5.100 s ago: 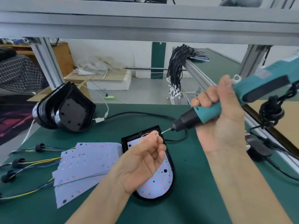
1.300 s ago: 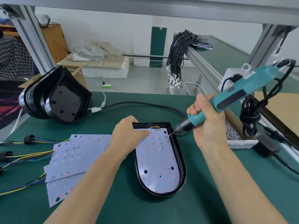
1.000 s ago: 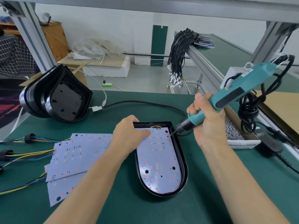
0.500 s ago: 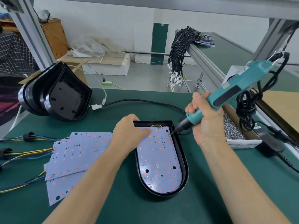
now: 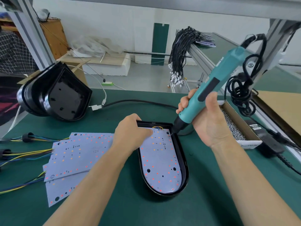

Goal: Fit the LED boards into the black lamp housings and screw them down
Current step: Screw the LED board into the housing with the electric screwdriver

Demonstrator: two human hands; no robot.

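Observation:
A black lamp housing point(image 5: 184, 162) lies flat on the green mat with a white LED board point(image 5: 160, 162) seated inside it. My left hand point(image 5: 132, 132) rests on the housing's far left corner, thumb pressing on the board. My right hand point(image 5: 206, 121) grips a teal electric screwdriver point(image 5: 210, 88), tilted, its bit down on a screw point(image 5: 169, 136) at the board's far right corner. Coloured wires show at the board's far edge.
Loose LED boards point(image 5: 78, 154) with coloured wire leads lie spread at the left. A stack of empty black housings point(image 5: 57, 95) stands at the far left. A cardboard box of screws point(image 5: 234, 126) sits right of my right hand. Black cables and a power brick lie at the right.
Five seconds ago my left hand held a screw up to the driver tip above the housing. Now it presses the board and the bit sits on the corner screw; the driver stands more upright.

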